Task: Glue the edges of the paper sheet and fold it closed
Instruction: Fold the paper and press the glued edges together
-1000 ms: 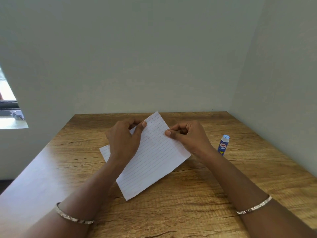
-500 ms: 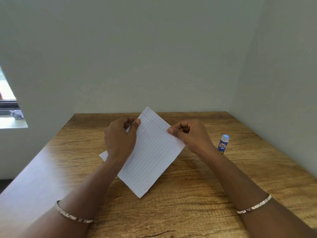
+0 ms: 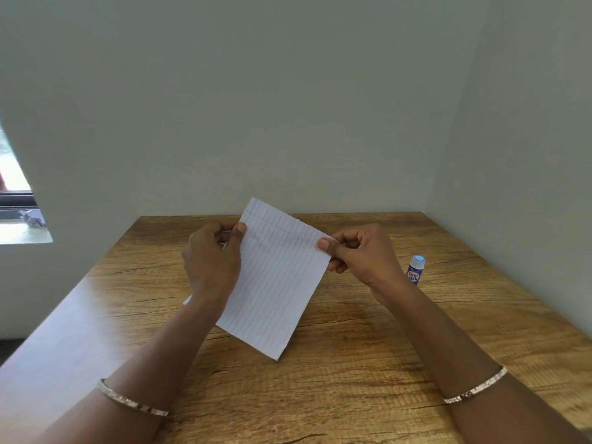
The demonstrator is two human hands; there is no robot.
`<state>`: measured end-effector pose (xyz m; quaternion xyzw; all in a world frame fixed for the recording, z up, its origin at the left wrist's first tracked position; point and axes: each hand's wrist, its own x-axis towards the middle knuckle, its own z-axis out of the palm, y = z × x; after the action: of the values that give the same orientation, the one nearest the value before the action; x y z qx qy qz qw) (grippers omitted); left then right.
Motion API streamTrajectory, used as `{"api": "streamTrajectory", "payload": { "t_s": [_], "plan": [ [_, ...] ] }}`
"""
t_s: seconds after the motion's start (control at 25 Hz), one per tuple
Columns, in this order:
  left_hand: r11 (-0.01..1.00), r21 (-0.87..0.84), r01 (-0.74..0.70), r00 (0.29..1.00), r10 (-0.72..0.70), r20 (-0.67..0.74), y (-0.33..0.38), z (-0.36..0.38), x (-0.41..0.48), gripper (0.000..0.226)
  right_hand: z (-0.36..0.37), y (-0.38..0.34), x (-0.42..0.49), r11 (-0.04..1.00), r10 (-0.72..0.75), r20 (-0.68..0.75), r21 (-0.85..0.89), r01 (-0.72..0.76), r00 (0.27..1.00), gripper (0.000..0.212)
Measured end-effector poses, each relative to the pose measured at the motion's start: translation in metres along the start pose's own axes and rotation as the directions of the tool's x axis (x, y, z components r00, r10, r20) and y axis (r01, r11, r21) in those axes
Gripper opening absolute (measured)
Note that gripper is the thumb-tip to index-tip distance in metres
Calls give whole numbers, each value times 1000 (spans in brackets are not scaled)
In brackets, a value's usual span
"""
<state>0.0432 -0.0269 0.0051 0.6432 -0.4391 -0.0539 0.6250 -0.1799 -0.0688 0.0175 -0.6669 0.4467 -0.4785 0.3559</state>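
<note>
Where the wooden table (image 3: 352,389) runs up to the pale wall, 1 lined paper sheet (image 3: 275,280) is held up over the tabletop. It is tilted, with 1 corner pointing up at the far wall and the opposite corner pointing down toward the wood. Whether that low corner touches the table cannot be told. The ruled face is turned to the camera, and a crease line runs near the top edge. A further white corner shows just beside the left wrist.

Left hand (image 3: 213,264): clamped on the sheet's left edge, thumb (image 3: 239,230) laid on the ruled face, fingers curled behind the paper.

Right hand (image 3: 363,256): pinching the sheet's right corner, thumb on the front, index finger behind, remaining fingers curled in toward the palm.

Glue stick (image 3: 415,271): 1, blue body, white label, pale blue cap on. It stands upright on the table near the right hand, to its right, apart from the paper and from both hands.

Bracelets: 2, thin, silver-coloured. The left bracelet (image 3: 133,399) sits on the left forearm, the right bracelet (image 3: 474,384) on the right forearm.

Surroundings: plain pale walls behind and to the right of the table, and a bright window opening (image 3: 14,203) at far left.
</note>
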Motion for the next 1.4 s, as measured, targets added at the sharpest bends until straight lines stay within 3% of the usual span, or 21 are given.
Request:
{"api": "streamTrajectory", "payload": {
  "t_s": [0.16, 0.4, 0.56, 0.68, 0.84, 0.96, 1.12, 1.24, 1.4],
  "plan": [
    [1000, -4, -4, 1000, 4, 11, 3, -1, -1, 21, -3, -2, -1, 994, 36, -15, 105, -34, 999, 20],
    [982, -121, 143, 990, -142, 17, 1, -2, -1, 23, 6, -2, -5, 963, 138, 209, 199, -180, 968, 37],
    [976, -152, 159, 987, -156, 31, 3, -1, -2, 25, 5, -5, -7, 954, 145, 171, 238, -183, 975, 36],
    [963, -176, 204, 979, -203, 24, 1, 0, -1, 22, 1, -10, -7, 923, 177, 230, 299, -242, 957, 40],
    [939, -220, 266, 963, -267, 24, -3, 0, 3, 17, 5, -10, -10, 950, 195, 296, 179, -255, 935, 49],
    [943, -205, 263, 964, -264, 26, -5, 1, 3, 18, 3, -11, -9, 935, 221, 308, 204, -291, 926, 57],
    [940, -200, 278, 959, -284, -3, -7, 1, 5, 19, 4, -10, -12, 932, 290, 405, 84, -351, 867, 71],
    [954, -117, 276, 961, -278, -5, -9, 2, 6, 20, 6, -8, -12, 940, 304, 443, 1, -340, 843, 85],
    [962, 182, 204, 973, -219, 69, -18, 0, 11, 22, 4, -5, -9, 947, 312, 425, -66, -314, 850, 90]
  ]
}}
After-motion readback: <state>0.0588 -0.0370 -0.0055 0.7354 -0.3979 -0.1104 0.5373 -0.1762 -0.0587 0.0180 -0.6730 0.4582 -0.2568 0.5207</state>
